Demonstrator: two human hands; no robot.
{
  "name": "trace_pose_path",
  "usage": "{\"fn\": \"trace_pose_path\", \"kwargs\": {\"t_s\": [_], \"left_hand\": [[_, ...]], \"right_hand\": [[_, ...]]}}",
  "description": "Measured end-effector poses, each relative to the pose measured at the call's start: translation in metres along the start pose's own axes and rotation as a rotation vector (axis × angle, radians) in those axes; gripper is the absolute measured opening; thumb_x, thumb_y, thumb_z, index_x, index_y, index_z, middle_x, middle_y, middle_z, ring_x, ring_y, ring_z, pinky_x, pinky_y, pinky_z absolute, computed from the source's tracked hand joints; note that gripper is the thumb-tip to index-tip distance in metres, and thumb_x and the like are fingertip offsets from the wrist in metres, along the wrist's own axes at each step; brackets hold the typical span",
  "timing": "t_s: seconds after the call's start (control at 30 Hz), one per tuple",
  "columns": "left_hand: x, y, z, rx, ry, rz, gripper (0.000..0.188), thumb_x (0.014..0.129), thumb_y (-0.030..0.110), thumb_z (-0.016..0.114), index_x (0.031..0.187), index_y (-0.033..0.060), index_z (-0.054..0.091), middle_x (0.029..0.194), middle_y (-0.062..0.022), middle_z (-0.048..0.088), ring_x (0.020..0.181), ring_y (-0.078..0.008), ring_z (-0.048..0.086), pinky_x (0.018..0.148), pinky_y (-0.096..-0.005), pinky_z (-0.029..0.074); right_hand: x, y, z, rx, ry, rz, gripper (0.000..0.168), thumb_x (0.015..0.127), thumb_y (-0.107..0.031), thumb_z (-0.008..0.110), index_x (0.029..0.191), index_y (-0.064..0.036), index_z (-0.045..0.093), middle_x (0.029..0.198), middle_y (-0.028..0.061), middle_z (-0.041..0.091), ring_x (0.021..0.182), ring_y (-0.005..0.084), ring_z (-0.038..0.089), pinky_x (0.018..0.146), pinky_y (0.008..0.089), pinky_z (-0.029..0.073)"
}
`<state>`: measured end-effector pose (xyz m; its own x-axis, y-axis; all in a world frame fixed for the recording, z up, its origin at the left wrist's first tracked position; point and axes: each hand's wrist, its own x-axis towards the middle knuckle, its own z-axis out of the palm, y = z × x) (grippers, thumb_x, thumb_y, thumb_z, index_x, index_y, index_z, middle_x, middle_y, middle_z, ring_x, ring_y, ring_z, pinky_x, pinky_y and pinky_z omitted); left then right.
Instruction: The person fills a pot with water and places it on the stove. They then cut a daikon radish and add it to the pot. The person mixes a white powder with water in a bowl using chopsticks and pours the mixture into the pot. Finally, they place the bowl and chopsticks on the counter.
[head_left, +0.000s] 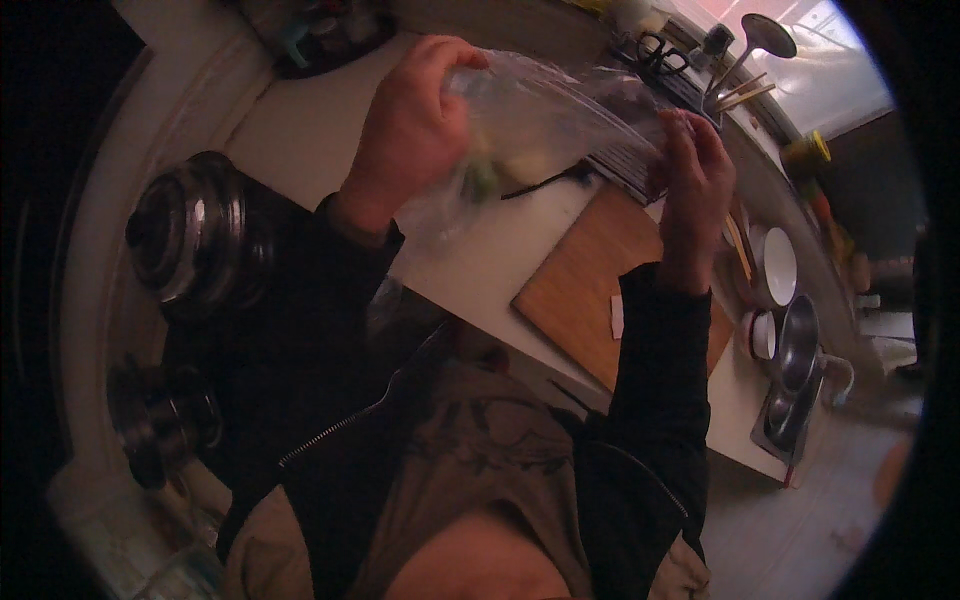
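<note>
A clear plastic bag (555, 97) is stretched between my two hands above the white countertop (465, 262). My left hand (420, 124) grips its one side, and my right hand (694, 161) pinches the other side between thumb and fingers. Something green and pale yellow (484, 176) shows blurred through or behind the lower part of the bag; I cannot tell what it is. Below the right hand lies a wooden cutting board (592, 262), with a small white piece (617, 316) on it, partly covered by my right sleeve.
Lidded metal pots (195, 225) stand at the left. Black-handled scissors (664, 54), a ladle (766, 37) and chopsticks (746, 94) stand in a rack at the back right. White bowls (776, 266) and a metal sink basin (796, 341) lie along the right side.
</note>
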<state>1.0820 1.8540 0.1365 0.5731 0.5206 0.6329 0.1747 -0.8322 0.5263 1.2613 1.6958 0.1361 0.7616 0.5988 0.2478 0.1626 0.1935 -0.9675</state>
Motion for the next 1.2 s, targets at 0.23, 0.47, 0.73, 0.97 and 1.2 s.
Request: {"fn": "trace_pose_path", "kwargs": {"t_s": [0.23, 0.47, 0.73, 0.97, 1.2], "left_hand": [[-0.021, 0.011, 0.0, -0.353, -0.138, -0.294, 0.028, 0.084, 0.026, 0.054, 0.076, -0.0006, 0.061, 0.071, -0.0086, 0.062, 0.068, -0.0147, 0.058, 0.062, -0.0268, 0.044], [-0.02, 0.002, -0.024, -0.23, -0.163, -0.411, 0.021, 0.081, 0.02, 0.057, 0.077, 0.0001, 0.062, 0.076, -0.0084, 0.061, 0.065, -0.0163, 0.055, 0.063, -0.0275, 0.043], [-0.026, 0.012, -0.02, 0.494, -0.035, 0.086, 0.044, 0.072, -0.004, 0.05, 0.116, 0.0028, 0.049, 0.121, -0.0135, 0.045, 0.108, -0.0273, 0.046, 0.091, -0.0357, 0.038], [-0.031, 0.024, -0.008, 0.005, -0.031, -0.051, 0.028, 0.074, -0.005, 0.052, 0.101, 0.0013, 0.054, 0.106, -0.0117, 0.053, 0.09, -0.0242, 0.054, 0.075, -0.0312, 0.044], [-0.026, 0.036, 0.009, -0.171, 0.033, -0.01, 0.008, 0.075, -0.003, 0.057, 0.08, 0.0021, 0.056, 0.078, -0.008, 0.056, 0.07, -0.0182, 0.055, 0.064, -0.0274, 0.045]], "right_hand": [[-0.05, -0.003, -0.04, -0.349, -0.048, 0.059, 0.017, 0.086, -0.012, 0.051, 0.098, -0.003, 0.059, 0.054, -0.0041, 0.045, 0.046, 0.0022, 0.04, 0.041, 0.0187, 0.029], [-0.088, -0.003, -0.049, -0.501, -0.167, 0.086, 0.027, 0.082, -0.005, 0.051, 0.108, -0.004, 0.054, 0.053, 0.0011, 0.045, 0.048, 0.0067, 0.043, 0.046, 0.0224, 0.034], [-0.111, -0.02, -0.048, -0.785, -0.434, 0.147, 0.036, 0.078, -0.003, 0.054, 0.113, -0.006, 0.05, 0.056, 0.0102, 0.051, 0.051, 0.0239, 0.051, 0.053, 0.031, 0.042], [-0.097, -0.048, -0.014, -0.671, -0.511, -0.571, 0.042, 0.07, 0.002, 0.053, 0.112, -0.003, 0.048, 0.095, 0.0194, 0.055, 0.082, 0.0323, 0.055, 0.066, 0.0395, 0.043], [-0.022, 0.119, 0.071, -0.88, -0.685, -0.255, 0.023, 0.072, -0.005, 0.05, 0.095, -0.004, 0.055, 0.086, 0.0187, 0.058, 0.082, 0.0347, 0.054, 0.067, 0.0402, 0.044]]}}
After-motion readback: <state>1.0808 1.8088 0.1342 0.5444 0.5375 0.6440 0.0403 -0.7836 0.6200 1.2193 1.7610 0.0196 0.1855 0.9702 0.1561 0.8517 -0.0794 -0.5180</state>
